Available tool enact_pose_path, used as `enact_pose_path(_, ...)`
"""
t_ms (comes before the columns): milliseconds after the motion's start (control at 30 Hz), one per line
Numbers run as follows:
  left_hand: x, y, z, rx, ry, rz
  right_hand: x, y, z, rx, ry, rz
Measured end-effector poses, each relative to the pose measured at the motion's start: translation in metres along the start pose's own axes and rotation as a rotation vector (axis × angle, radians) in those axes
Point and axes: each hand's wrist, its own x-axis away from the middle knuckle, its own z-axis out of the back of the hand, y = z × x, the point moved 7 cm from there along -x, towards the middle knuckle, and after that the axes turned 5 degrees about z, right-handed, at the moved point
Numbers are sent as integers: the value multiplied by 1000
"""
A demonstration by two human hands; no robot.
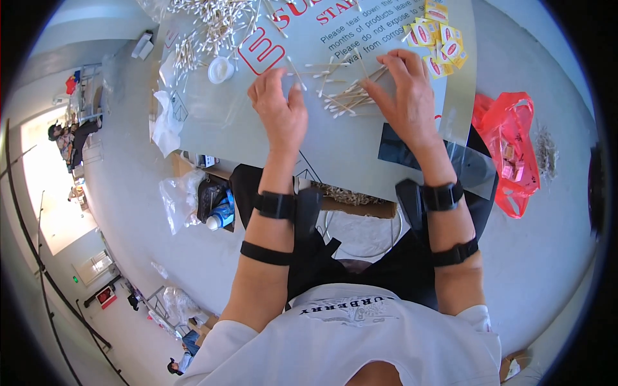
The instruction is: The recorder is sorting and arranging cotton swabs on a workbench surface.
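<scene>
Several white-tipped cotton swabs (347, 100) lie in a loose bunch on the grey printed tabletop (257, 151), between my two hands. My left hand (278, 109) hovers at the left of the bunch, fingers bent and thumb apart. Close to its thumb tip is a single cotton swab (296, 73), which does not look gripped. On the other side, my right hand (410, 96) reaches over the bunch's right end with thumb and forefinger spread. A much larger heap of swabs (212, 26) covers the far left of the table.
A small round white tub (220, 69) stands beside the big heap. Yellow packets (441, 42) are piled at the far right. Crumpled white plastic (166, 122) hangs over the left edge. A red plastic bag (515, 141) is beyond the right edge; a box of swabs (360, 199) sits below the near edge.
</scene>
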Motion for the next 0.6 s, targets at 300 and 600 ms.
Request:
enact_pose_path(300,-33,-20,-25,54,-249,215,-14,12,-15,165,-276,57)
enact_pose_path(600,-23,51,-25,-45,-268,-355,10,7,5,-55,-133,-93)
